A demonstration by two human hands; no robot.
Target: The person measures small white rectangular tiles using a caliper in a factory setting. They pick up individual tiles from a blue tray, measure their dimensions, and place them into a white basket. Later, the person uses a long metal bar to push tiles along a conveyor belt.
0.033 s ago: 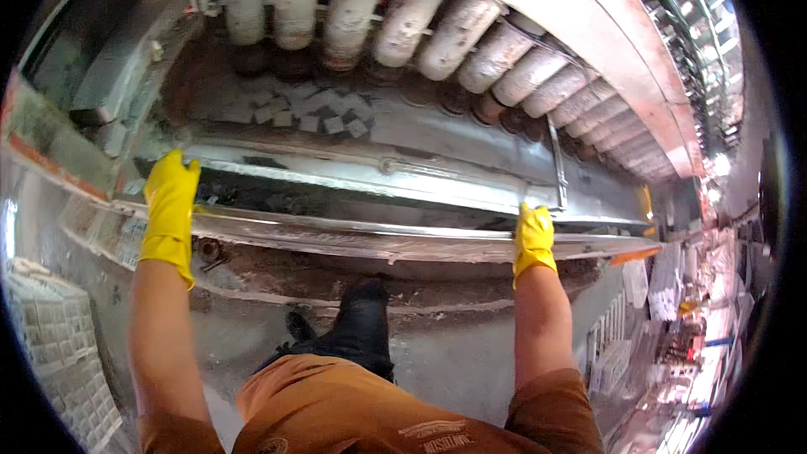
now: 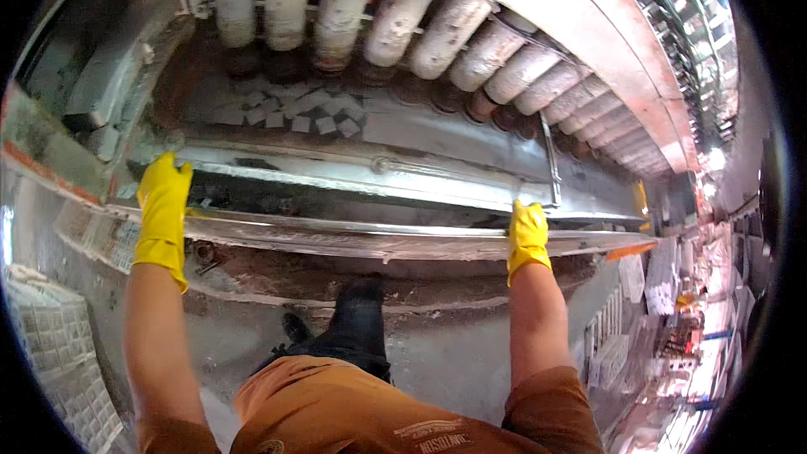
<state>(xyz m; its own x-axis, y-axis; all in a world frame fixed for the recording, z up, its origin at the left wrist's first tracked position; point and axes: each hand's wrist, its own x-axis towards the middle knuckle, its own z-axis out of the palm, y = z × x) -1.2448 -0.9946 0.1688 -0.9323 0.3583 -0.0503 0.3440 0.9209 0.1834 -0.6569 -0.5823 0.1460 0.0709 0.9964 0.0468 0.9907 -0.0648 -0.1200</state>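
Head view, looking down: a large machine point(image 2: 521, 25) fills the far half of the scene, with a curved, pale, rust-stained cover running from far left to the right edge. Under the cover sits a row of thick, worn cylindrical rollers point(image 2: 403, 29), side by side, receding to the right. Below the rollers lies a grey metal trough point(image 2: 437, 139); a cluster of small pale square blocks point(image 2: 290, 113) rests in its left part.

Near the trough, a long, narrow metal rail point(image 2: 353, 240) spans the scene from left to right, slightly lower at the right end. Its top face is shiny and its underside is rusty. Behind it runs a second, brighter metal strip point(image 2: 370, 172), parallel to it.

Both hands wear yellow rubber gloves with bare forearms. The left hand point(image 2: 162, 206) lies on the left end of the rail, fingers extended upward and lying flat over the far edge; the grip is apart, pressing rather than wrapping. The right hand point(image 2: 528, 231) sits on the right part of the rail, fingers curled over its far edge; the grip is clamped on the rail. The hands are well apart.

Below the rail, the person's orange shirt point(image 2: 353, 412) and a dark boot point(image 2: 357, 315) are visible over a grey floor point(image 2: 445, 361). A white grid panel point(image 2: 50, 353) lies at the near left.
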